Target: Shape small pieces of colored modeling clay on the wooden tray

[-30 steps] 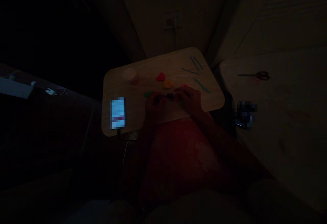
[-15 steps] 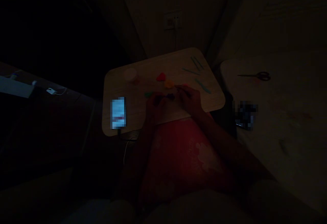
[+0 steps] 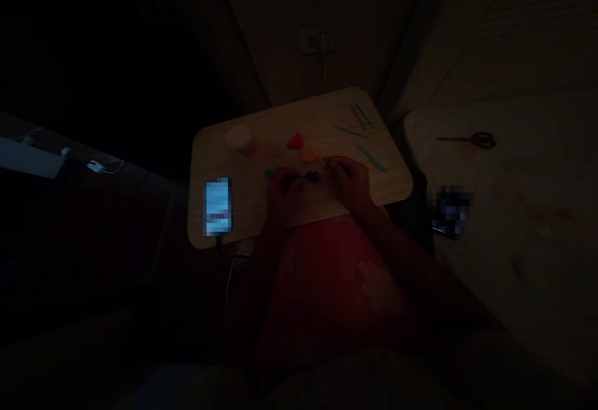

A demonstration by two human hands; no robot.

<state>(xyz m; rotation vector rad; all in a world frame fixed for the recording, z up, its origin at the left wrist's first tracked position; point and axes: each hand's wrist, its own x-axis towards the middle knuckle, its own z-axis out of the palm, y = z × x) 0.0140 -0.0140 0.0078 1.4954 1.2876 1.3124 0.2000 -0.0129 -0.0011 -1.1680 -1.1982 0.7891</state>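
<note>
Purplish, lumpy clump (image 3: 312,177) between my curled left hand (image 3: 283,188) and curled right hand (image 3: 348,178); whether they pinch anything, I cannot tell; rounded orange lump (image 3: 309,154) beyond; wood-grained tabletop (image 3: 247,210) beneath.

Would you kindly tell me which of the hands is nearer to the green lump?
Left. The left hand is right beside the green lump, contact unclear; the right hand is farther right, past the dark lump.

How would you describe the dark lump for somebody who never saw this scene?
On the wooden table, look in the gap between left hand and right hand. The dark lump is there, set apart from the orange lump beyond by its dark colour.
</note>
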